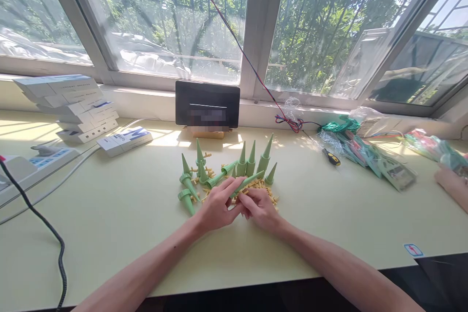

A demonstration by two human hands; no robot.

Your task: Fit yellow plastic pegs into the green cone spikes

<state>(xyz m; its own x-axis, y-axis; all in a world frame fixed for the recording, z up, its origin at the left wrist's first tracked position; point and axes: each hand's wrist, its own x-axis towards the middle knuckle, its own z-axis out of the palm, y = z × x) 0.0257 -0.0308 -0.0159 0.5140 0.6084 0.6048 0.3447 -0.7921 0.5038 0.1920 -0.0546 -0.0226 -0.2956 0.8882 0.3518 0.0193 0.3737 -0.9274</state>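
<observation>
My left hand (219, 204) is closed around a green cone-shaped spike (252, 180), its tip pointing up to the right. Beside it, touching at the fingertips, my right hand (261, 208) pinches a small yellowish peg (244, 193) near the spike's base. A pile of similar pegs (272, 195) lies behind and right of my hands. Several green spikes stand upright behind them, among them a tall one (265, 156). More spikes lie or lean at the left, including a capped one (186, 200).
White boxes (80, 107) are stacked at the left, near a power strip (51, 161). A dark tablet (207, 105) stands by the window. Plastic bags (369, 151), a yellow-black tool (332, 157) and another person's hand (451, 183) are at the right.
</observation>
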